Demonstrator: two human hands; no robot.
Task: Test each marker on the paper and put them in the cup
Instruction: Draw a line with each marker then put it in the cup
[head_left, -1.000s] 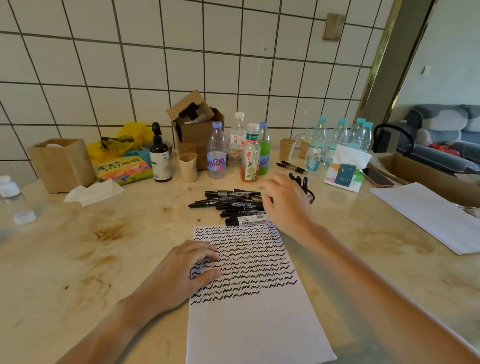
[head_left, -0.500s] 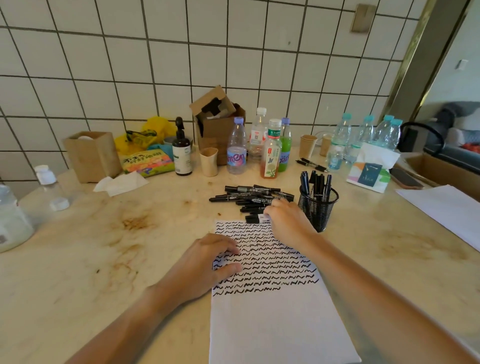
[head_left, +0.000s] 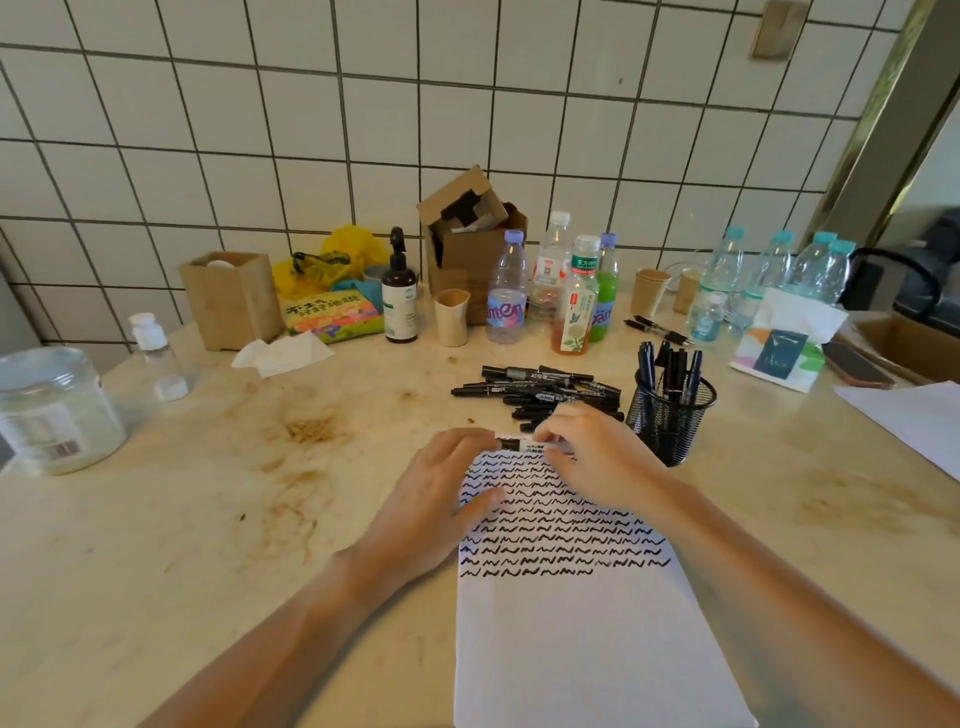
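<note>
Head view: the paper (head_left: 587, 623) lies nearest on the worktop (head_left: 208, 519), its upper half filled with black squiggles. At its far edge the left hand (head_left: 436, 499) and right hand (head_left: 597, 457) both pinch one marker (head_left: 511, 444) with curled fingers. Beyond lie the loose markers (head_left: 540, 389), beside the mesh cup (head_left: 670, 410) with several upright.

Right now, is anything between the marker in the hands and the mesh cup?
Nothing visible. The marker, held by both the left hand and right hand, sits just left of the mesh cup, with no object between them.
</note>
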